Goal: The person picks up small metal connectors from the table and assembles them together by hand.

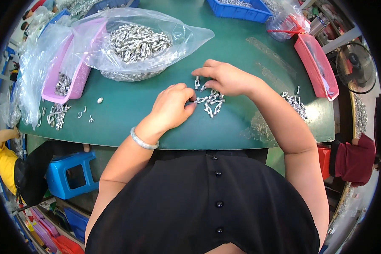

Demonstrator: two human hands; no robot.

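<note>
Metal shackles [211, 101] between both hands.

- clear plastic bag full of small silver metal fittings [139, 42], at 11 o'clock on the green table mat [127, 110]
- pink plastic tray [65, 84] at 9 o'clock, partly under the bag
- blue plastic bin [239, 9] at 12 o'clock
- long pink-red plastic tray [317, 67] at 2 o'clock
- black standing fan [355, 67] at 3 o'clock, beyond the table edge
- blue plastic stool [72, 173] at 8 o'clock, below the table
- loose silver rings and hooks [57, 115] at 9 o'clock, just below the pink tray
</note>
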